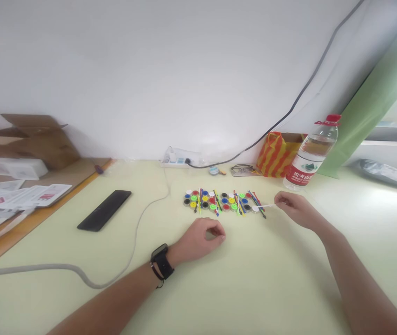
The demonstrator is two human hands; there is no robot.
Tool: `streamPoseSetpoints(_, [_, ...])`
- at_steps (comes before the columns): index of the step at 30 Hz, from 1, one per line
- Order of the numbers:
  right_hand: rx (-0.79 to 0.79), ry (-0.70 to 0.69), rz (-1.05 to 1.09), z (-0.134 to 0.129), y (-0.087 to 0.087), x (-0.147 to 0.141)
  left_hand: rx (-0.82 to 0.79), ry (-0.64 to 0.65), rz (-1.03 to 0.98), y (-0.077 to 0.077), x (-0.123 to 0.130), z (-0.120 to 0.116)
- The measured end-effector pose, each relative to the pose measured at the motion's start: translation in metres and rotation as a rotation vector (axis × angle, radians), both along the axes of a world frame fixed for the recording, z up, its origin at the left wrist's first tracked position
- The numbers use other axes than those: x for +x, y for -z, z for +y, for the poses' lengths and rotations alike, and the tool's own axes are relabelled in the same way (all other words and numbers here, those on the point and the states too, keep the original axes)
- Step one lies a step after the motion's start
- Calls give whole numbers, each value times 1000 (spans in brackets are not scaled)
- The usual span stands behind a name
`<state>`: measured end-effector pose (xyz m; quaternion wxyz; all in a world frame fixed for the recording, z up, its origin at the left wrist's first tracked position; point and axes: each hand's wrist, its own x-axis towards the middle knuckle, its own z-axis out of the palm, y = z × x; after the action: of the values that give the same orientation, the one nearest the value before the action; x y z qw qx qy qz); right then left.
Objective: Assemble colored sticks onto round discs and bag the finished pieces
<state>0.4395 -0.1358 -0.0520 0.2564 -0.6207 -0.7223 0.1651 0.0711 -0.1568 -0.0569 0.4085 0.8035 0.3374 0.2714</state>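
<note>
Several small round pieces (pixel 226 208) in red, blue, yellow, green, black and white lie in short rows on the pale table, with bundles of thin coloured sticks (pixel 216 203) between them. My right hand (pixel 291 204) is to the right of the rows, its fingers pinched on the end of a thin white stick (pixel 264 206). That stick points left, over the white round piece at the right end. Just in front of the rows rests my left hand (pixel 203 238), fingers curled and thumb apart from the fingertips, with nothing in it.
A water bottle (pixel 312 156) and a striped bag (pixel 277 156) stand at the back right. A power strip (pixel 177 162) lies by the wall. A black flat object (pixel 105 211), a grey cable (pixel 135 232) and a cardboard box (pixel 45 144) are on the left.
</note>
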Motion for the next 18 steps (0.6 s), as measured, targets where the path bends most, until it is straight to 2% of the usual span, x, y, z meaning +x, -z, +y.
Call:
streamPoseSetpoints(4, [-101, -38, 39, -5, -7, -1, 6, -5, -5, 1, 0, 0])
streamPoseSetpoints(7, [-197, -148, 113, -11, -14, -12, 55, -37, 11, 4, -1, 1])
streamPoseSetpoints(11, [-293, -344, 202, -20, -19, -50, 110, -70, 49, 6, -1, 1])
streamPoseSetpoints(14, [-333, -486, 283, -24, -16, -83, 144, -39, 56, 5, -1, 1])
streamPoseSetpoints(18, [-362, -540, 383, -26, -17, -102, 143, 10, 46, 3, -2, 3])
